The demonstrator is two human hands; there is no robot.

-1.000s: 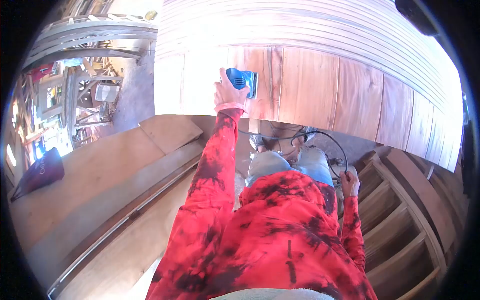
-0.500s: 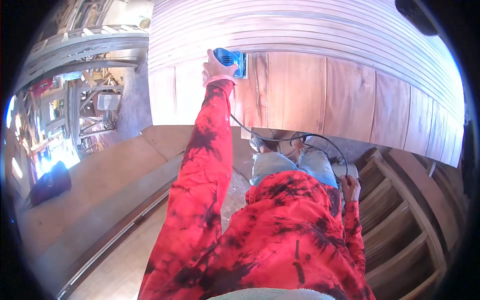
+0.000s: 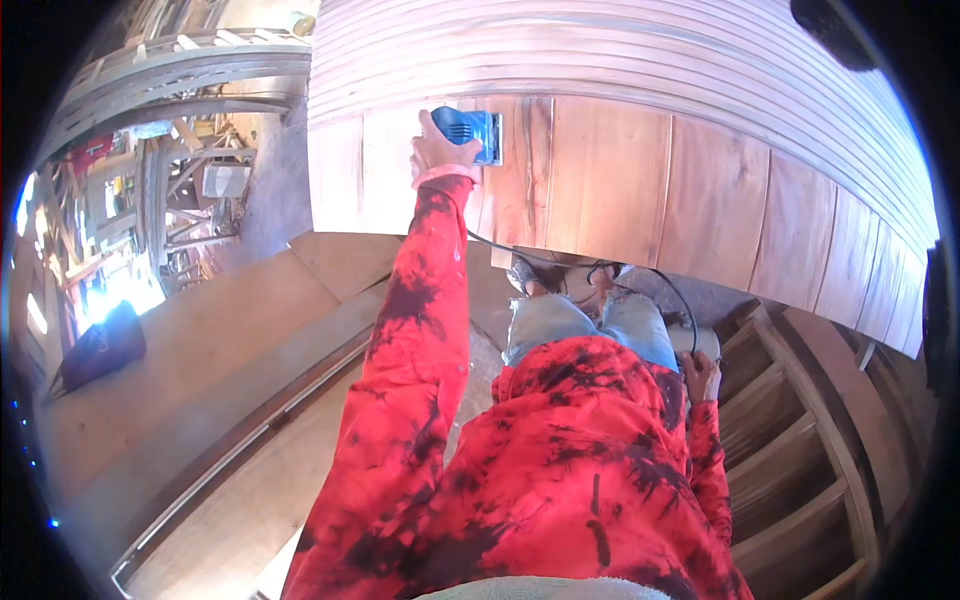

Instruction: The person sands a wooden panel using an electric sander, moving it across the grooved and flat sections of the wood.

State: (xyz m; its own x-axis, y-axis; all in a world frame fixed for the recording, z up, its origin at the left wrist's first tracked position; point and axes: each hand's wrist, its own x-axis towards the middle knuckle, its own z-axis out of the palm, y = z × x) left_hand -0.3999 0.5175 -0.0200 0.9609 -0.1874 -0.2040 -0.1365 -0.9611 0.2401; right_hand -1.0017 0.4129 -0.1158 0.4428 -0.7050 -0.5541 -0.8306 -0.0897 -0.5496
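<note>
My left hand is wrapped round a blue power sander, which rests on a wooden panel with smooth boards along its near edge and narrow slats behind them. A black cable runs from beneath my left sleeve, past the panel's near edge and over my legs to the right. Low on the right, beside my thigh, my right hand has its fingers closed on that cable.
Large wooden boards lie at the left, with a dark bag on them. A slatted wooden frame stands at the right. Timber racks and a white box are at the upper left.
Over the last second the sander and my left hand moved slightly left and away from me on the panel. The cable's loop shifted. My right hand kept hold of the cable.
</note>
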